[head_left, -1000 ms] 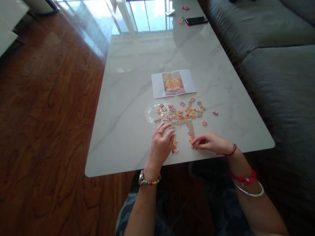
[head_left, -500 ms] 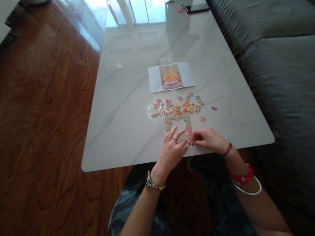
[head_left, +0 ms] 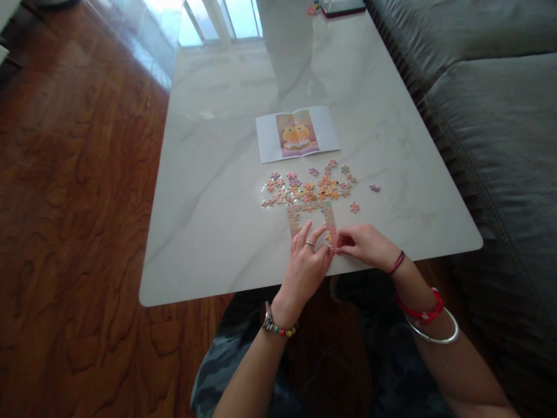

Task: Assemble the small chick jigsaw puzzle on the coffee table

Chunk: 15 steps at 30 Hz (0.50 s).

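Note:
A partly joined jigsaw puzzle frame (head_left: pixel 292 216) lies near the table's front edge, with a bare middle. My left hand (head_left: pixel 304 264) rests over its lower left part, fingers spread, hiding some of the joined pieces. At the frame's lower right corner, my right hand (head_left: pixel 368 247) pinches a small pinkish puzzle piece (head_left: pixel 334 251) between thumb and fingers. The left thumb is close beside that piece. Loose puzzle pieces (head_left: pixel 328 187) in orange, pink and purple lie in a spread just beyond the frame.
A folded picture sheet (head_left: pixel 265 139) lies past the loose pieces. Single pieces, one pink (head_left: pixel 354 207) and one purple (head_left: pixel 375 188), sit to the right. At the far end of the marble table (head_left: pixel 209 220) is a dark-edged phone-like device (head_left: pixel 343 8). A grey sofa (head_left: pixel 500 128) borders the right side.
My right hand has brought the pinched piece slightly up against the frame's lower right corner. My left thumb has moved in closer to it. The whole view has shifted a little.

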{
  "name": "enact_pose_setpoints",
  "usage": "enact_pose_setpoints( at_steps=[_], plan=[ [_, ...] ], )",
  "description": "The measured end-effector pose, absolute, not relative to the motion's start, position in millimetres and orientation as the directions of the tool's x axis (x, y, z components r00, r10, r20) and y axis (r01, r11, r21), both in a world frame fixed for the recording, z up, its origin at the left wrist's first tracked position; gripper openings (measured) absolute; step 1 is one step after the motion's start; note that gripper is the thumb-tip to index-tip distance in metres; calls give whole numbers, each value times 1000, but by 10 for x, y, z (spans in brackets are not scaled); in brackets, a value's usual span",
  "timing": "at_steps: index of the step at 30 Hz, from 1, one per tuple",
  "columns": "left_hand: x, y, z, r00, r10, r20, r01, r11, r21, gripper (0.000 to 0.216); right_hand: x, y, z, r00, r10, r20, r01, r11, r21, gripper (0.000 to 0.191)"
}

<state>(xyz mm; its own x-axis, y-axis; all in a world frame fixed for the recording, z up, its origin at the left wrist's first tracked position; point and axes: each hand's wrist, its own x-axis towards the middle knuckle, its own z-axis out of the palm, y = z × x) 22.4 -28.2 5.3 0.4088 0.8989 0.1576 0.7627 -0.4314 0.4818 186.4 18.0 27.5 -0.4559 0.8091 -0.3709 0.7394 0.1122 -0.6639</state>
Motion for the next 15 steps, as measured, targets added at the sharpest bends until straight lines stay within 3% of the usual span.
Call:
enact_pose_setpoints(
  at_steps=[15],
  plan=[
    [237,-241,59,405,896,183,757,-441,482,13,1861,207,272,-423,787,-449,732,4,-682,4]
  ],
)
